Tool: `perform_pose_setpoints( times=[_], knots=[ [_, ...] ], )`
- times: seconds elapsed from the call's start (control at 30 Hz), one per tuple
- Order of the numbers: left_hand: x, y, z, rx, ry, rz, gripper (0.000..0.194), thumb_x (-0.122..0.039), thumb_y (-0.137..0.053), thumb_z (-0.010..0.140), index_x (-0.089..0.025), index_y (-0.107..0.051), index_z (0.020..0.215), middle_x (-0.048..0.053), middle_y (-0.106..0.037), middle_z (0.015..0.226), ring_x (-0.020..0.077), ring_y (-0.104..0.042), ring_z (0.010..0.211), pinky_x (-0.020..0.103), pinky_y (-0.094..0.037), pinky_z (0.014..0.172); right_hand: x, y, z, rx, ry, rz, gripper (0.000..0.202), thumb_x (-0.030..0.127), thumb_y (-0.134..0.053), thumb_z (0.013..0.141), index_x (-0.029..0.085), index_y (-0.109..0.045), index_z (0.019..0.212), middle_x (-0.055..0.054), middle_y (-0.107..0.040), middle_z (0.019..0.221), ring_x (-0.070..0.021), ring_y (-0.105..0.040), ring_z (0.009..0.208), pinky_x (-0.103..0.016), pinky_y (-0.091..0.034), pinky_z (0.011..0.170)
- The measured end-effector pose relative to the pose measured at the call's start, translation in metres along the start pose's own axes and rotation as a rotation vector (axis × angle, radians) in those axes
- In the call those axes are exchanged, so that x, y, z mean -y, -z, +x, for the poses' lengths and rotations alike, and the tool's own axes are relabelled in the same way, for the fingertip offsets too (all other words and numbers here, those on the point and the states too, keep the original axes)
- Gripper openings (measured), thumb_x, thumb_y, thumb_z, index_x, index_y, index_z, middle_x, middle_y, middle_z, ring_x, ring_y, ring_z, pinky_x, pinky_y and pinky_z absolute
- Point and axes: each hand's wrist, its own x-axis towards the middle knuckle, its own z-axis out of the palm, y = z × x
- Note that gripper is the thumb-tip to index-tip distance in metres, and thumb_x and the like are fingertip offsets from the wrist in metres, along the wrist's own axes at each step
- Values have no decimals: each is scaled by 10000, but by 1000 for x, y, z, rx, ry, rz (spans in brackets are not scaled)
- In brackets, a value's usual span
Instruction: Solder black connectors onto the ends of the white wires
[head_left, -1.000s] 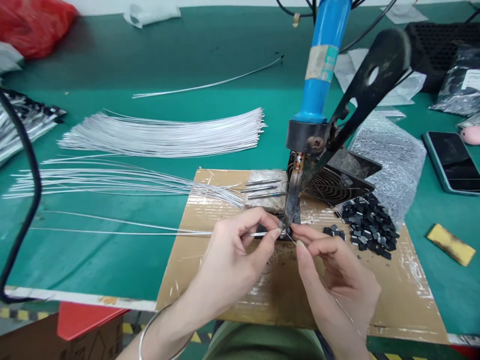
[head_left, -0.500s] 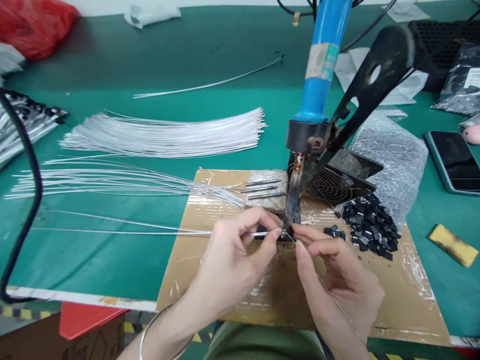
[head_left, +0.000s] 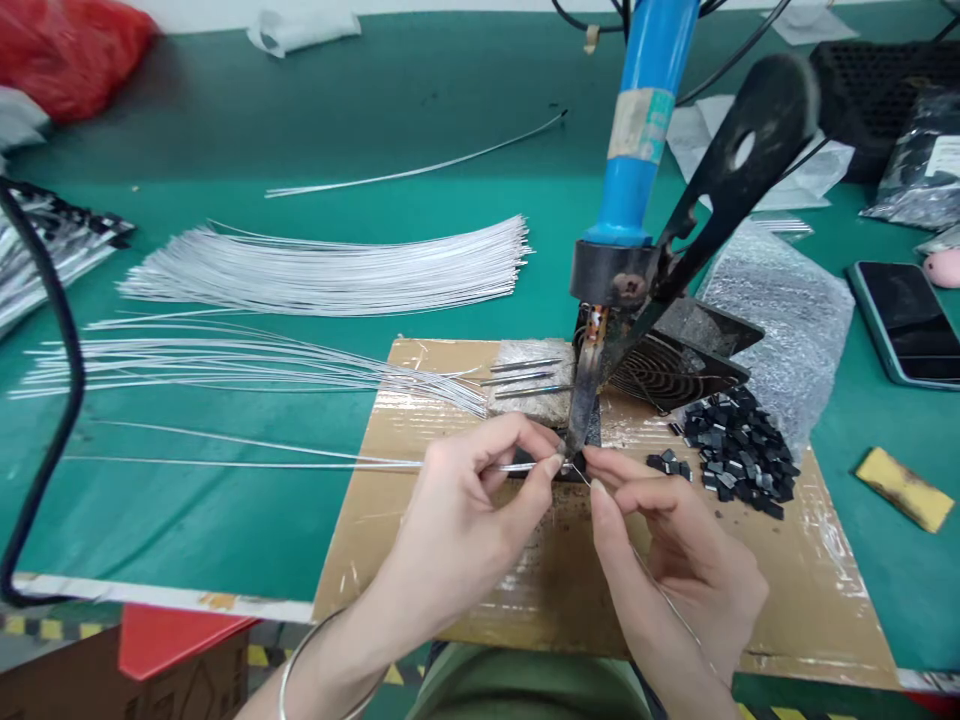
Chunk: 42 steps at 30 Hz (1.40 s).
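While the left hand (head_left: 465,500) pinches a thin wire (head_left: 300,464) under the soldering iron's tip (head_left: 579,430), the right hand (head_left: 675,560) pinches solder wire (head_left: 660,590) there.

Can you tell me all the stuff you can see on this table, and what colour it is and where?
soldering iron: one, blue handle, clamped upright above the cardboard
cardboard sheet: one, brown, taped, at the table's near edge
table: one, green
wire bundle: many, silvery, left of centre
loose wires: many, silvery, fanned towards the cardboard
small chips: a pile, black, right on the cardboard
phone: one, dark screen, far right
sponge: one, yellow, right
bag: one, red, far left corner
left hand: pinches a wire at the iron's tip
right hand: pinches a thin strand by the tip
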Motion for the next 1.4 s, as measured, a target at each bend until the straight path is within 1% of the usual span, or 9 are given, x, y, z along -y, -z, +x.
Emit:
perform_pose_setpoints(
  times=[0.23,0.53,0.73,0.93,1.1,1.3,1.4],
  knots=[
    [0,0,0,-2,-23,-18,114,-142,-623,847,-173,-675,750,2,-747,768,129,-667,713,196,-497,621,2,0,3,2,28,-18,167,73,-715,891,226,-653,864,-18,-806,1137,-147,-778,1063,-208,-592,939],
    [-2,0,-1,-13,-37,-32,122,-120,-627,838,-174,-674,740,4,-764,782,127,-691,747,183,-520,661,2,-1,4,-4,53,-22,167,64,-721,885,219,-660,872,-25,-810,1130,-151,-787,1038,-216,-601,931],
    [-1,0,-1,-21,-31,-2,114,-134,-624,839,-173,-682,749,3,-750,762,125,-669,701,187,-484,589,3,-2,3,-22,46,-28,156,83,-724,887,222,-659,860,-25,-812,1120,-159,-790,1034,-216,-606,919],
    [1,-1,0,-20,-30,-18,112,-125,-619,827,-179,-668,742,4,-757,771,130,-674,714,194,-503,619,1,-2,4,-9,70,-38,164,66,-717,888,217,-659,864,-26,-816,1105,-151,-791,1027,-204,-606,917],
    [1,-1,-1,-20,-30,13,110,-143,-614,835,-179,-670,747,5,-738,747,136,-658,680,214,-471,573,1,-2,3,-27,120,-92,173,53,-726,873,212,-661,885,-39,-819,1100,-152,-800,980,-211,-614,905],
    [0,-1,-2,-19,-22,34,105,-163,-609,839,-180,-670,755,9,-721,747,156,-677,709,232,-418,528,3,-3,2,-58,178,-193,150,81,-742,873,207,-660,877,-52,-828,1067,-151,-813,902,-187,-611,821],
    [-1,-1,-2,-21,-26,38,109,-159,-604,836,-181,-665,749,8,-718,734,157,-677,710,233,-420,534,4,-3,3,-56,218,-236,147,87,-740,875,209,-659,882,-51,-833,1044,-160,-817,863,-196,-626,775]
  ],
)
